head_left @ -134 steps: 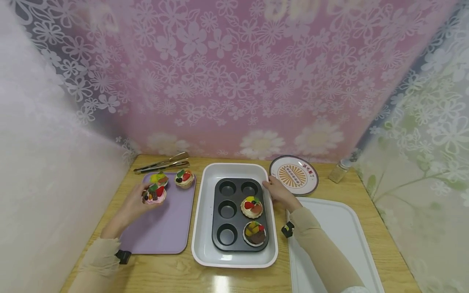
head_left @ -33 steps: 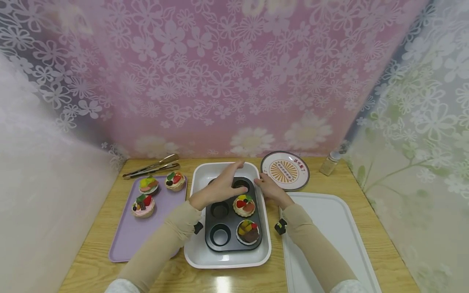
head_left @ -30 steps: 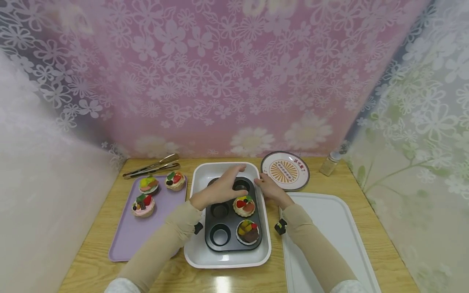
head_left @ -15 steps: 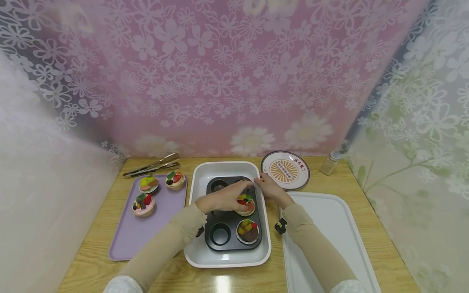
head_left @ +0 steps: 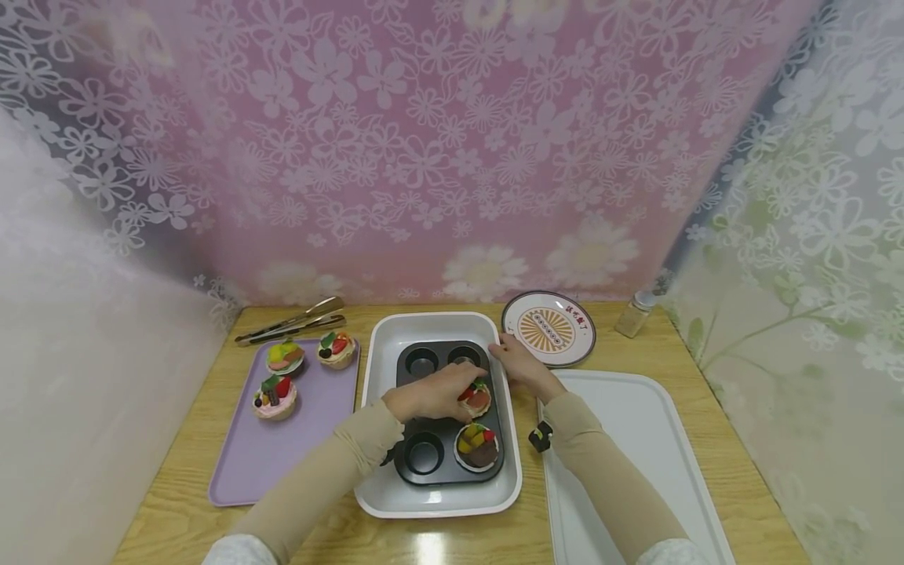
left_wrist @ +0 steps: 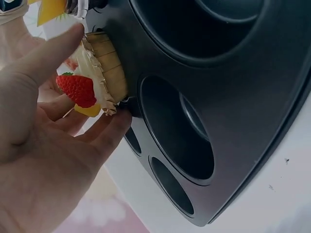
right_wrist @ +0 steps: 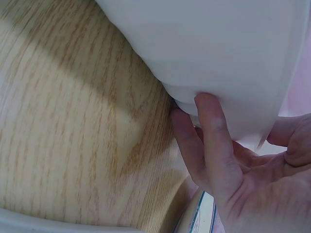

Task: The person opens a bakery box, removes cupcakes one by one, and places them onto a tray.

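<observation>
A dark muffin tin [head_left: 450, 459] lies inside a deep white tray [head_left: 438, 514]. My left hand [head_left: 439, 392] reaches over the tin, thumb and fingers on either side of a fruit tart [head_left: 477, 402] in the right column's middle cup. In the left wrist view that tart [left_wrist: 108, 63], topped with a strawberry, sits between thumb and fingertips. Another tart [head_left: 476, 447] with brown and yellow topping fills the near right cup. At the white tray's right side, my right hand [head_left: 524, 365] pinches the rim, its fingers [right_wrist: 211, 114] against the outer wall.
To the left, a purple tray [head_left: 297, 455] bears a pink tart [head_left: 275, 398] and two others. Tongs [head_left: 293, 322] lie behind it. At right are a flat white tray [head_left: 628, 455], a round patterned plate [head_left: 549, 329] and a small jar [head_left: 635, 315]. Curtains enclose the table.
The pink tart went from my left hand onto the purple tray. Afterwards that hand crossed to the muffin tin and lowered onto the middle right tart. My right hand stays at the tray's rim.
</observation>
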`<state>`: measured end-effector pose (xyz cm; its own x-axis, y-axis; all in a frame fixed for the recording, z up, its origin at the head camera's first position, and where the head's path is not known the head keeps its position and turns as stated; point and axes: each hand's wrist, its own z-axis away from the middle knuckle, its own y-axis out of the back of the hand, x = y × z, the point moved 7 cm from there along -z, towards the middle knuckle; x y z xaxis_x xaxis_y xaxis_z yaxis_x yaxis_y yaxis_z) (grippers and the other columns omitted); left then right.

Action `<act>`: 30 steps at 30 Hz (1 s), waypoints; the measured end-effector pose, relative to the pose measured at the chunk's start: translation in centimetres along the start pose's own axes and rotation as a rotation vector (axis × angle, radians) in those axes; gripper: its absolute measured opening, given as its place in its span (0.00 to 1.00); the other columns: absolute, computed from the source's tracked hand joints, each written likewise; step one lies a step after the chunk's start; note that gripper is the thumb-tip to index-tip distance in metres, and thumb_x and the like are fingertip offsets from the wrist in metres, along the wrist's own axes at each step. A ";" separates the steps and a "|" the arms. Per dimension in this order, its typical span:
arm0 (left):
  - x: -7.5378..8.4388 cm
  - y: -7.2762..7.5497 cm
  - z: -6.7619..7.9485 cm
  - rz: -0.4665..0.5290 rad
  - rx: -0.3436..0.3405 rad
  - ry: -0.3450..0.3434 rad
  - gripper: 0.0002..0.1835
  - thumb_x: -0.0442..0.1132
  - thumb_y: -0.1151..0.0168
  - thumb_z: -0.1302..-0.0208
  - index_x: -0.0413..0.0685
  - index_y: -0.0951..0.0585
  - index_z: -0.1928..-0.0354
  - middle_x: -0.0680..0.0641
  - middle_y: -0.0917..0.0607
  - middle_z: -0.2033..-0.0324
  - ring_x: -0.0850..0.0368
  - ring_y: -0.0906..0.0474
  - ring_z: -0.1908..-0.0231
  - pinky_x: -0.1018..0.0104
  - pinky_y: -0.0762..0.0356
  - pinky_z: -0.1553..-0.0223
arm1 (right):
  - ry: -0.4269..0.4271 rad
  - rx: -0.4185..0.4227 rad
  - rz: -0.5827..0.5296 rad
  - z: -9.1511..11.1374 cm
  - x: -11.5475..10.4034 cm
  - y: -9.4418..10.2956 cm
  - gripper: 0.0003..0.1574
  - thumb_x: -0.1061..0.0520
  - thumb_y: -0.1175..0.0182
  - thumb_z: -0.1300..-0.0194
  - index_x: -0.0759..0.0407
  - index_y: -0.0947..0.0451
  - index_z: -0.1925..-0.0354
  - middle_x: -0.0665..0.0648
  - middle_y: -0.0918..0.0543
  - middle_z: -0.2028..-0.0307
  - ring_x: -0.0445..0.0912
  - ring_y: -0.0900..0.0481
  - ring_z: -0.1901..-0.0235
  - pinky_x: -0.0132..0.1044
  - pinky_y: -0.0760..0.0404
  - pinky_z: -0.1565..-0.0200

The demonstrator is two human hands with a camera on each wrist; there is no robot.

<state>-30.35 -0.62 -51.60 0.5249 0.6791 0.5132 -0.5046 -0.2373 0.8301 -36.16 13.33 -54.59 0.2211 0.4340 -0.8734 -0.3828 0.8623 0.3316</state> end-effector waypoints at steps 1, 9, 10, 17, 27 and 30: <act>0.0 0.0 0.0 -0.011 0.003 -0.004 0.45 0.43 0.22 0.37 0.44 0.34 0.22 0.46 0.25 0.31 0.53 0.28 0.36 0.58 0.27 0.30 | 0.000 -0.002 0.000 0.0 0.0 0.0 0.31 0.50 0.60 0.13 0.67 0.41 0.24 0.74 0.28 0.33 0.66 0.17 0.41 0.58 0.12 0.50; 0.1 -0.4 -0.2 -0.099 0.035 -0.013 0.40 0.43 0.21 0.38 0.46 0.29 0.26 0.48 0.22 0.34 0.51 0.29 0.34 0.59 0.26 0.32 | -0.010 0.005 -0.004 0.0 -0.2 0.0 0.31 0.50 0.60 0.14 0.65 0.41 0.23 0.73 0.28 0.33 0.65 0.18 0.40 0.59 0.12 0.49; 0.1 -0.5 -0.2 -0.110 0.040 -0.012 0.40 0.43 0.21 0.39 0.47 0.28 0.26 0.48 0.22 0.35 0.51 0.29 0.34 0.59 0.25 0.34 | -0.009 0.005 0.001 0.1 -0.2 0.0 0.32 0.50 0.60 0.14 0.65 0.41 0.23 0.73 0.28 0.33 0.65 0.18 0.40 0.60 0.13 0.48; 0.4 -0.6 -0.2 -0.160 0.065 -0.006 0.38 0.43 0.21 0.40 0.51 0.25 0.29 0.52 0.20 0.39 0.54 0.29 0.41 0.66 0.22 0.45 | -0.010 0.005 0.042 0.2 -0.1 0.1 0.32 0.48 0.59 0.14 0.64 0.42 0.22 0.72 0.32 0.28 0.67 0.22 0.36 0.63 0.15 0.45; 0.5 -0.8 -0.6 -0.191 0.077 -0.040 0.37 0.39 0.19 0.44 0.48 0.23 0.32 0.50 0.19 0.43 0.55 0.28 0.47 0.63 0.29 0.39 | -0.001 -0.001 0.037 0.3 -0.2 0.1 0.33 0.48 0.59 0.13 0.64 0.43 0.21 0.73 0.31 0.30 0.67 0.21 0.37 0.62 0.14 0.46; 0.6 -0.8 -0.7 -0.195 0.069 -0.048 0.37 0.39 0.19 0.45 0.47 0.23 0.33 0.50 0.19 0.45 0.57 0.27 0.48 0.62 0.30 0.38 | 0.006 -0.002 0.035 0.3 -0.3 0.1 0.33 0.49 0.60 0.13 0.65 0.43 0.22 0.74 0.30 0.31 0.67 0.20 0.38 0.61 0.14 0.46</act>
<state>-30.14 0.43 -52.08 0.6406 0.6834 0.3501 -0.3432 -0.1531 0.9267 -35.99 13.34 -54.24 0.2022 0.4622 -0.8634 -0.3922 0.8461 0.3611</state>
